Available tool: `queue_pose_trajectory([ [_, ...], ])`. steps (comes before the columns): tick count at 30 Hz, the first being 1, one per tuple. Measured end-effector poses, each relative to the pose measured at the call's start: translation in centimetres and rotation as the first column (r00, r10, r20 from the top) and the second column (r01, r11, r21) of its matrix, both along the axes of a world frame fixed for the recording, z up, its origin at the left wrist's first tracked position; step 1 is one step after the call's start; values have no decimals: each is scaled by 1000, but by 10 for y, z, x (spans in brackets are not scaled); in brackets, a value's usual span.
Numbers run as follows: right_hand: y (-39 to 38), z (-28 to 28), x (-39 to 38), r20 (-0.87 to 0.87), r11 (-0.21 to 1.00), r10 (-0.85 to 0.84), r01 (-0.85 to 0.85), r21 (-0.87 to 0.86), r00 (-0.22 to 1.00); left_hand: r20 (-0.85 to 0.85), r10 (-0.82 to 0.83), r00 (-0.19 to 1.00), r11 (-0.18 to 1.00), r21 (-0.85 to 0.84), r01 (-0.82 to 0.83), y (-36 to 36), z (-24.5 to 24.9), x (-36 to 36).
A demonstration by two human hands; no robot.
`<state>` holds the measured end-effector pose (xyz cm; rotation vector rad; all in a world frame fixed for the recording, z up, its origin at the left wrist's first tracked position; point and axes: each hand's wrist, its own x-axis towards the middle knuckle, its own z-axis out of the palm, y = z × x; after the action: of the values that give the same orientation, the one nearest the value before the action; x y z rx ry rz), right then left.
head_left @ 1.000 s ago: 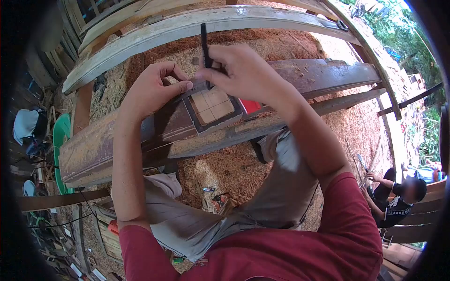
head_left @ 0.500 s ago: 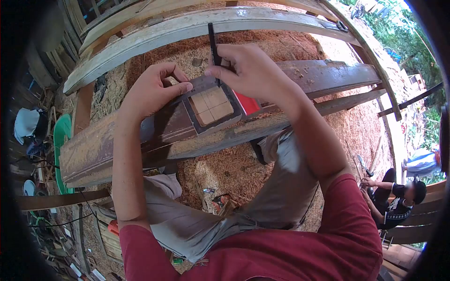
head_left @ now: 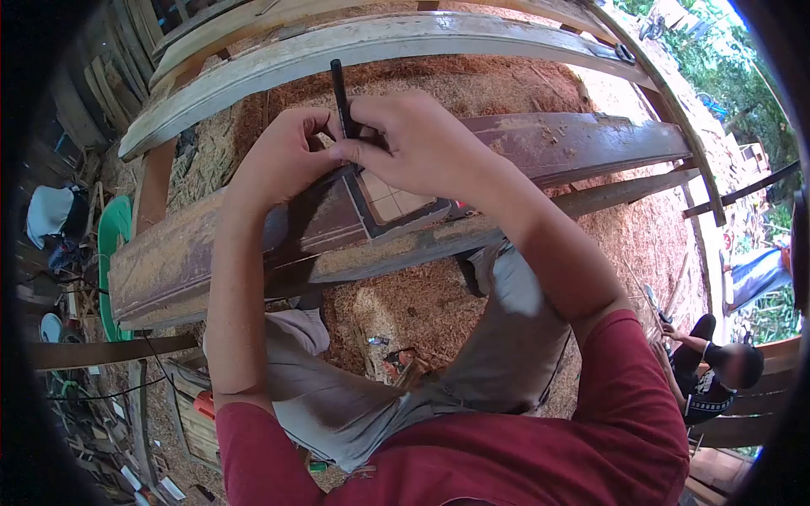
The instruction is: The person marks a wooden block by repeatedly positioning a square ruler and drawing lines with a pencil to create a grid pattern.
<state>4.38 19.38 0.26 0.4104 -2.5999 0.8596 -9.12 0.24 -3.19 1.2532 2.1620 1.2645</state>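
While the head view half a second ago had the right hand point(head_left: 401, 135) apart from the left hand point(head_left: 291, 156), the two now meet, the right having shifted leftward with one black pen point(head_left: 339, 91) gripped in its fingers. The left hand's fingers are bent beside the pen; whether they grip anything cannot be told. One dark-edged block point(head_left: 359, 204) lies under the right hand on one brown beam point(head_left: 194, 244); two crossing lines mark its pale face. One co-worker point(head_left: 713, 384) sits at right.
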Motion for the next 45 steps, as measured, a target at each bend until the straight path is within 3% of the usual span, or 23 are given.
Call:
queue_pose_trajectory([
  [5, 0, 1, 4, 5, 999, 1, -1, -42, 1000, 36, -30, 999, 998, 53, 28, 2, -3, -1],
  [10, 14, -3, 5, -75, 999, -25, 27, 27, 997, 89, -1, 996, 995, -97, 10, 1, 7, 0],
  [14, 31, 1, 11, 42, 996, -89, 89, 11, 995, 92, 22, 995, 990, -140, -9, 1, 21, 10],
  [17, 39, 10, 19, 98, 991, -132, 135, -21, 986, 45, -17, 999, 1000, 27, 15, 1, 5, 4],
  [19, 44, 11, 23, 126, 985, -156, 163, -47, 980, 50, -13, 999, 999, 45, 10, 1, 3, 3],
  [29, 37, 7, 16, 31, 994, -101, 99, 54, 994, 94, 5, 996, 1000, -5, -5, 1, 5, 5],
  [31, 30, 7, 13, 5, 994, -76, 75, 73, 997, 99, 4, 995, 997, -77, 3, 1, 9, 3],
  [35, 13, 8, 8, 57, 1000, -23, 24, -5, 998, 47, 22, 999, 991, -132, -15, 0, 13, 5],
  [41, -2, -2, 0, -18, 1000, 13, -14, -21, 1000, 7, -46, 999, 998, 49, 46, -1, -1, 0],
  [45, -8, -1, 3, 0, 999, 17, -17, -50, 1000, 27, -10, 1000, 998, -58, 12, -1, 6, 2],
])
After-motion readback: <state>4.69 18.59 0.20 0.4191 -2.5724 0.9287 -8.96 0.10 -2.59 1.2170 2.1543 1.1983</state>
